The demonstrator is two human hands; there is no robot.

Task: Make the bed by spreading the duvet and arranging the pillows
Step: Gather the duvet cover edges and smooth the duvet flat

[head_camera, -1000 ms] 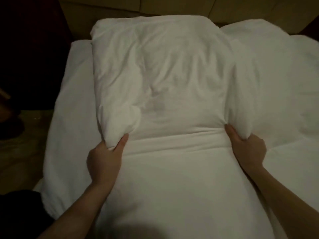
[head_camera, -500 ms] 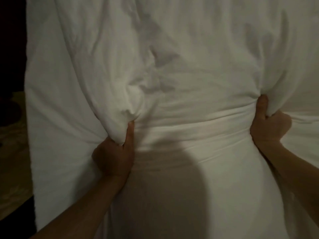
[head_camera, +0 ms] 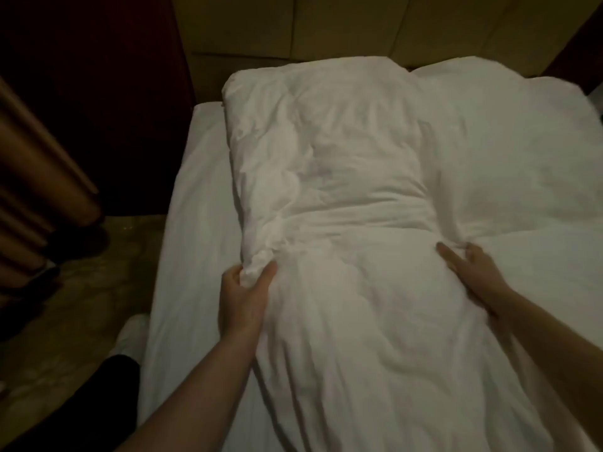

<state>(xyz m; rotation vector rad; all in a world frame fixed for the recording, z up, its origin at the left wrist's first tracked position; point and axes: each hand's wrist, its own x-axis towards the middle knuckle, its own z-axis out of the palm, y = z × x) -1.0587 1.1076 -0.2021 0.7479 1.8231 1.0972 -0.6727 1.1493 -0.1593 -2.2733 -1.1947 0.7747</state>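
Head camera looked down along two bare forearms reaching over a white bed. Nearest, at the lower left, a dark trouser leg (head_camera: 107,396) and a pale shoe (head_camera: 132,331) stood on the patterned floor (head_camera: 65,305) beside the sheet-covered mattress (head_camera: 192,256). The left hand (head_camera: 243,298) was clenched on a bunched fold at the near left corner of the folded duvet (head_camera: 329,177), thumb on one side and fingers on the other. The right hand (head_camera: 470,272) lay on the white bedding at the duvet's near right corner with its fingers spread and loose, gripping nothing. The duvet lay in a thick, wrinkled stack down the middle of the bed, running from the hands up to the headboard (head_camera: 326,27). To its right a white pillow (head_camera: 509,135) lay touching it, near the head of the bed. At the far left a brown curtain (head_camera: 36,177) hung in folds against a dark wall
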